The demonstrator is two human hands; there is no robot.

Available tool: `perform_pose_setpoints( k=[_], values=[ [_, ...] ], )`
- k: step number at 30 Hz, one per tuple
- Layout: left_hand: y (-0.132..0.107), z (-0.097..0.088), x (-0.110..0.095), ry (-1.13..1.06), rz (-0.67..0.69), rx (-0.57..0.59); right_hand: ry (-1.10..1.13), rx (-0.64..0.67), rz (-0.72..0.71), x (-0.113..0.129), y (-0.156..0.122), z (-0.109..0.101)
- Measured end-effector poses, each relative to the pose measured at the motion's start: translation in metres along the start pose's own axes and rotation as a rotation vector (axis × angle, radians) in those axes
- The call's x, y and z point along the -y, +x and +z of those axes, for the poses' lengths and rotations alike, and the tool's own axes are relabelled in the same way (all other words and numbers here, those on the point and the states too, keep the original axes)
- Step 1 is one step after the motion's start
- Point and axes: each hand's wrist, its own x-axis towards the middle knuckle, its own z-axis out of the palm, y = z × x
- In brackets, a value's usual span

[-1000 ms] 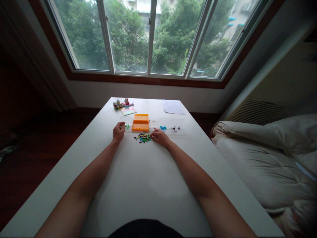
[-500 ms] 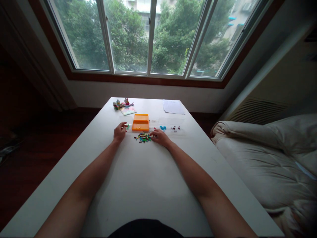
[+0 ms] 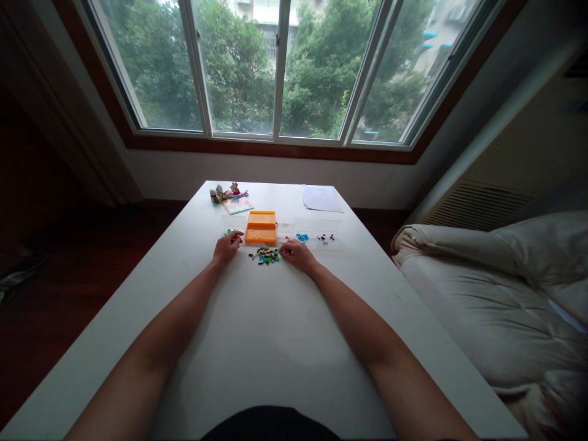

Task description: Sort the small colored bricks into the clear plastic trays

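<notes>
A small pile of mixed coloured bricks (image 3: 265,255) lies on the white table (image 3: 257,343), just in front of an orange tray (image 3: 261,227). My left hand (image 3: 226,247) rests on the table left of the pile, fingers curled loosely, near a few green bricks (image 3: 229,231) on a clear sheet. My right hand (image 3: 297,253) rests at the pile's right edge with its fingers bent toward the bricks; the fingertips are too small to show whether they hold one. Blue bricks (image 3: 302,237) and dark bricks (image 3: 326,237) lie on clear sheets just beyond my right hand.
At the table's far left stand small toy figures (image 3: 224,192) and a colourful booklet (image 3: 237,205). White paper (image 3: 321,198) lies at the far right. A bed with a pale duvet (image 3: 500,300) runs along the table's right side. A window (image 3: 280,67) fills the far wall.
My left hand has drawn back from the green bricks toward the near side and slightly right. My right hand has stayed at the pile's right edge.
</notes>
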Motion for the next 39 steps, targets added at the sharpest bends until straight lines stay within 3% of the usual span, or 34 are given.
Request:
perform_pose_setpoints(
  k=[5,13,18,21,28,33,39],
  values=[
    [-0.001,-0.001,-0.004,0.063,0.037,0.084,-0.046,-0.293,0.124,0.002,-0.001,-0.008],
    [-0.004,0.000,-0.008,0.205,0.147,0.175,-0.152,-0.592,0.487,-0.022,-0.004,-0.020],
    [-0.004,-0.001,-0.007,0.218,0.163,0.184,-0.081,-0.569,0.538,-0.036,-0.007,-0.021],
    [-0.005,-0.001,-0.008,0.226,0.196,0.193,-0.065,-0.548,0.475,-0.031,-0.005,-0.016],
    [-0.015,0.006,-0.022,0.235,0.312,0.229,-0.062,-0.369,0.306,-0.012,-0.002,-0.009],
    [-0.021,0.012,-0.031,0.280,0.385,0.283,-0.027,-0.225,0.260,-0.012,-0.004,-0.007],
    [-0.020,0.015,-0.027,0.271,0.398,0.279,-0.045,-0.132,0.174,-0.013,-0.003,-0.003]
  ],
)
